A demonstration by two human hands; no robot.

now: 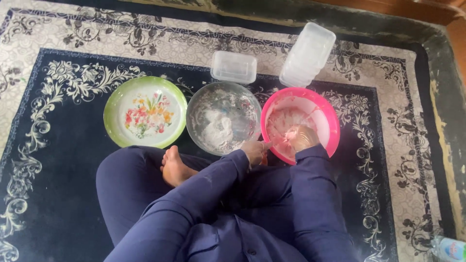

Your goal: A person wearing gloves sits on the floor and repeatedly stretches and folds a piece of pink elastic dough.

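In the head view, the pink bowl point(300, 123) sits round and mouth-up at about 1 o'clock from the person's knees, showing no long axis. The right hand point(302, 137) is inside it, its grip unclear, while the left hand point(254, 151) pinches its near rim. Three round dishes stand in a row: green floral plate point(145, 112), metal floury bowl point(223, 117), pink bowl; one clear box point(234, 67) and one stack of boxes point(307, 54) lie at 12 o'clock on the dark patterned rug point(58, 145).

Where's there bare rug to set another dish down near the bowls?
Open rug lies left of the green-rimmed floral plate, and right of the pink bowl toward the rug's border. It is crowded in the middle: plate, floury metal bowl and pink bowl sit rim to rim, with the clear containers and container stack just behind.
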